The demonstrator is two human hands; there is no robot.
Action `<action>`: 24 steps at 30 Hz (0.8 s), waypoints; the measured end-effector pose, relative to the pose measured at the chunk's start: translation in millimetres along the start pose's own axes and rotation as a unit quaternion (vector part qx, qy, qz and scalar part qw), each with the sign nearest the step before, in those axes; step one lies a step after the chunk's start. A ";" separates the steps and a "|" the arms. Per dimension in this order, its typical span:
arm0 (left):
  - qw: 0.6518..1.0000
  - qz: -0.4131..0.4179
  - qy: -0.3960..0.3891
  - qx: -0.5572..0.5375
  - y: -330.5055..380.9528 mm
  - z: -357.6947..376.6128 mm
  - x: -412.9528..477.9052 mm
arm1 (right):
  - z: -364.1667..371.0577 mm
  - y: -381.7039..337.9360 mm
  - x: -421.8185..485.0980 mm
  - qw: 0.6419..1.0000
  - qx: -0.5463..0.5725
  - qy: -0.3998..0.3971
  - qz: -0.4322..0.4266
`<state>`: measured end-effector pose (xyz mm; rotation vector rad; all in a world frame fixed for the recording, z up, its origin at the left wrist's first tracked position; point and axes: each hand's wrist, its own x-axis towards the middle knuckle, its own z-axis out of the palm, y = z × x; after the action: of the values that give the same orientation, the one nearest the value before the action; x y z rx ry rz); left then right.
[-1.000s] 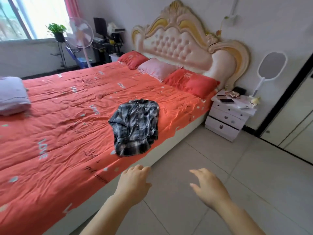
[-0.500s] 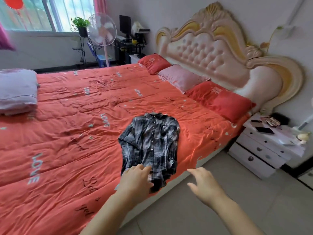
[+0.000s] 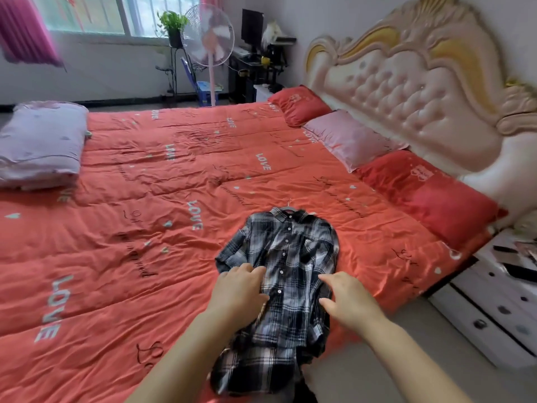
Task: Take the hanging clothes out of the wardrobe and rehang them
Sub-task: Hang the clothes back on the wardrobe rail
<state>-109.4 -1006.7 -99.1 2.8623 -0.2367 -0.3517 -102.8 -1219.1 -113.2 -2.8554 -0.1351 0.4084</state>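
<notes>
Left hand (image 3: 241, 289): hovering over the shirt's left side, fingers loosely bent, gripping nothing; contact unclear.
Right hand (image 3: 345, 298): hovering at the shirt's right edge, fingers spread, holding nothing.
Shirt (image 3: 290, 257): lying on the bed (image 3: 145, 257) under and between both hands.
Hanger (image 3: 288, 205): hook poking from the collar, beyond the fingertips.

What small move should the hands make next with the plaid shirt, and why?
Probably close both hands on the plaid shirt to lift it. It lies buttoned on the bed cover, a hanger hook showing at its collar. The left hand and right hand are open at its sides, gripping nothing.
</notes>
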 end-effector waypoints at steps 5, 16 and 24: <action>0.999 -0.040 -0.013 -0.001 0.7 -0.7 88.0 | -4.2 26.1 102.2 0.999 0.006 -0.029 -0.036; 0.990 -0.131 -0.052 -0.028 10.3 33.3 346.5 | 7.3 111.7 385.9 0.990 0.031 -0.125 -0.057; 0.986 -0.149 -0.061 -0.038 -22.0 96.1 482.7 | 66.4 143.7 558.9 0.991 0.052 -0.103 -0.061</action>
<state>331.0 -1098.4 -299.9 2.8034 0.1837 -0.5806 420.6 -1271.1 -359.6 -2.6798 -0.3141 0.6644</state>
